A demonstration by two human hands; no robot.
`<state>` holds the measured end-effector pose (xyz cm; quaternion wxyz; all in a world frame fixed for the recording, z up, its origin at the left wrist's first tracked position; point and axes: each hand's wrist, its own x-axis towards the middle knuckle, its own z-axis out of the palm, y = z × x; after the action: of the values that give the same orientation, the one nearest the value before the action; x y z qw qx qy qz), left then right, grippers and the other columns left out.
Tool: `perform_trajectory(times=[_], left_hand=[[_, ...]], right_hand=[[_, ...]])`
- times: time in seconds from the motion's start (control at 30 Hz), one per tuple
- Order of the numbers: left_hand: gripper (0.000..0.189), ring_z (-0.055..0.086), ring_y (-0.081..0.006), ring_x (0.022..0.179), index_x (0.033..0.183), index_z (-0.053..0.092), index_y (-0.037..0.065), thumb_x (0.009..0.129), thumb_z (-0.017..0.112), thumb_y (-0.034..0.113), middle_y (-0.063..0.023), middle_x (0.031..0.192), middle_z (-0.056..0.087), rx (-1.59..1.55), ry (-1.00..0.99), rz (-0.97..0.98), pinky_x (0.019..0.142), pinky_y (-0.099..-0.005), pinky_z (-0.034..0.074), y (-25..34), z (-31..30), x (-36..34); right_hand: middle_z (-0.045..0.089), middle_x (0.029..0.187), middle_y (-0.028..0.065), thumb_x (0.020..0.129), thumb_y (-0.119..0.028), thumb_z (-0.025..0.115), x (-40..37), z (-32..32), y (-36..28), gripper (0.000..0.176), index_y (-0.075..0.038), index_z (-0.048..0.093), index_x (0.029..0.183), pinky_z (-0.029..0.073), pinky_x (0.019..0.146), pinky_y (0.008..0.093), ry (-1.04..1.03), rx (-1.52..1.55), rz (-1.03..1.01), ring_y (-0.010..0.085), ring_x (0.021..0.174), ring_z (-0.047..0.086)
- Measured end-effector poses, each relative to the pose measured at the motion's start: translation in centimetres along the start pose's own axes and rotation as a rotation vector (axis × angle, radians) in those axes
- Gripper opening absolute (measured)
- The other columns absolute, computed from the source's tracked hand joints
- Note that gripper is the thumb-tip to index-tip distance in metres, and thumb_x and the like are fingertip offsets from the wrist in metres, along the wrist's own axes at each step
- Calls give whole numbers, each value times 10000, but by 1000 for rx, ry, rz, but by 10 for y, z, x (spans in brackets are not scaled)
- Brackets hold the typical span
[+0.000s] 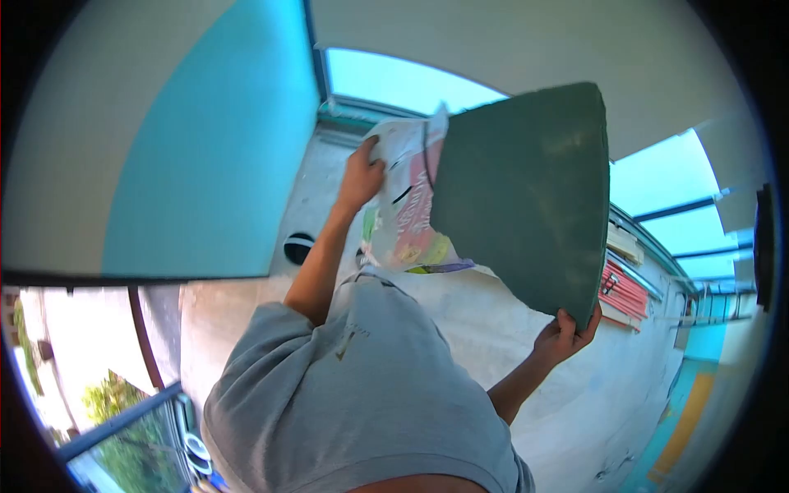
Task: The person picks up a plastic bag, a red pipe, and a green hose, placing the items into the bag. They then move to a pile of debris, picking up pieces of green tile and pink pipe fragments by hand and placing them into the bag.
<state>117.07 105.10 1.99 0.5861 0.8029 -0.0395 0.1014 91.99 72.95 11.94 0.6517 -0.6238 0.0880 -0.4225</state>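
One dark-green four-sided slab [522, 193], right hand [567, 335] pinching lower corner; one printed white-pink plastic sheet [407, 197], centre, left hand [362, 179] pinching edge.

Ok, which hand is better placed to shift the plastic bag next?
Probably the left: your left hand has hold of the plastic bag at its edge, while your right hand grips the green board near a lower corner.

The scene is viewed from the wearer's head, through a wide lens with dark, rounded corners. The lens is faced forward and down: the grey shirt [362, 386] is seen very close below, the left hand [362, 174] and right hand [567, 334] farther out, the green panel [522, 197] right of centre.
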Motion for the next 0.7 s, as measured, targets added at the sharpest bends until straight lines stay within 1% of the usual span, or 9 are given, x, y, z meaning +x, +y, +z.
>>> perform_trajectory(times=[0.17,0.23,0.3,0.37,0.43,0.53,0.63,0.67,0.7], left_hand=[[518,548,-447,1081,1260,469,-66,755,535,27,-321,1183,544,-19,-142,69,915,-452,442,39,25,-98],[493,556,-475,949,1206,435,-97,740,540,24,-326,1005,559,29,-146,137,858,-505,444,36,50,-139],[513,551,-481,944,1225,408,-99,739,527,15,-329,1002,551,-4,-92,72,847,-504,448,40,48,-161],[526,549,-484,946,1237,395,-102,739,521,10,-333,1007,549,-12,-14,54,839,-501,452,41,39,-170],[531,549,-483,954,1240,394,-107,738,521,10,-335,1022,551,15,85,73,835,-497,456,35,13,-171],[601,550,-478,985,1312,364,-84,743,519,32,-340,1070,558,9,72,48,869,-491,442,34,-8,-174],[625,552,-478,985,1332,358,-75,738,522,32,-341,1071,562,16,43,107,866,-492,445,31,-17,-187],[628,553,-480,980,1331,359,-77,734,526,26,-341,1068,562,22,28,138,858,-493,450,31,-20,-194],[626,561,-477,965,1320,361,-87,730,537,23,-335,1062,562,26,-40,137,846,-491,461,35,-26,-202]], right_hand=[[596,1075,101,707,-8,635,-56,-3,-6,606,62,475,1287,427,929,318,-276,-92,243,184,986,565],[544,1186,131,740,-34,637,-98,-12,31,632,65,432,1330,409,947,320,-176,-68,536,209,1072,524],[511,1254,163,751,-27,643,-137,-23,57,670,77,385,1361,394,989,342,-384,-230,679,243,1143,503],[564,1173,176,736,-18,647,-162,-5,32,615,72,429,1304,546,824,414,-482,-10,875,269,1029,589],[587,1121,168,747,-3,622,-170,-12,9,552,64,453,1268,593,692,439,-526,74,915,270,952,626],[593,1099,167,782,-44,618,-171,-20,-7,534,52,447,1279,580,647,399,-537,1,898,241,909,628],[599,1054,163,820,-107,613,-168,-38,11,539,32,429,1307,539,600,349,-843,-555,933,206,843,619],[582,1040,171,854,-179,628,-171,-33,8,569,19,404,1339,492,589,317,-973,-837,798,186,774,604],[574,1058,174,861,-190,630,-178,-26,4,570,7,403,1346,488,604,325,-960,-883,574,195,779,605]])
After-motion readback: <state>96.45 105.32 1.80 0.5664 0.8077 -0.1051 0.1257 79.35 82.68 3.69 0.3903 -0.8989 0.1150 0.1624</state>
